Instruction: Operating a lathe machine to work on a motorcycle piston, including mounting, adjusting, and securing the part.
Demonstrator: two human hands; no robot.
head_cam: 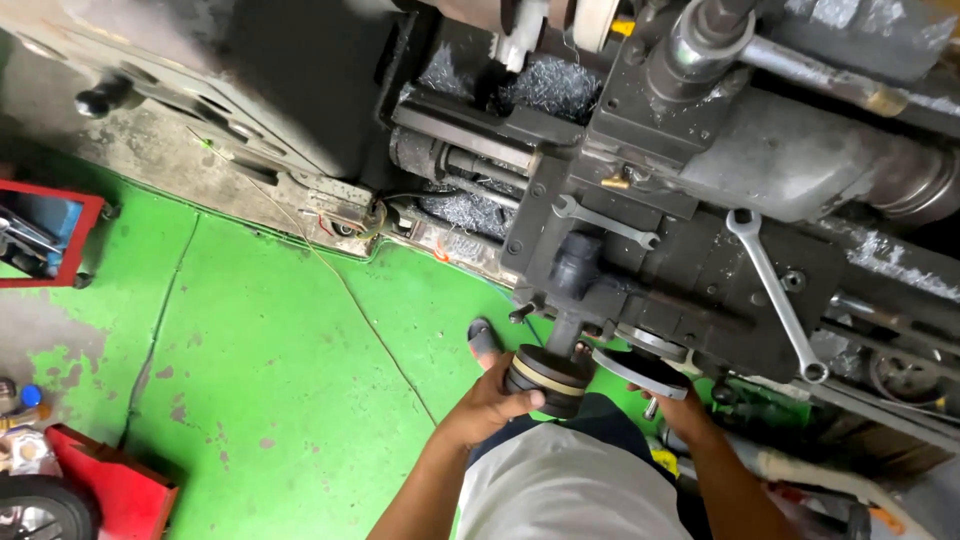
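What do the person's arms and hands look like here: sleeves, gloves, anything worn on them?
Both forearms are bare, with no sleeves reaching into view. The left hand and right hand are ungloved, and no watch, ring or wristband shows. A light grey shirt covers the torso between the arms.

floor (260, 340): green paint, worn to grey patches, cracked; well left of both hands
lathe carriage (690, 270): dark metal, directly above the hands
on carriage: long ring spanner (775, 292) above right hand; shorter open-end spanner (605, 222) above left hand
on floor: red tray (45, 235), red base (110, 480), far left
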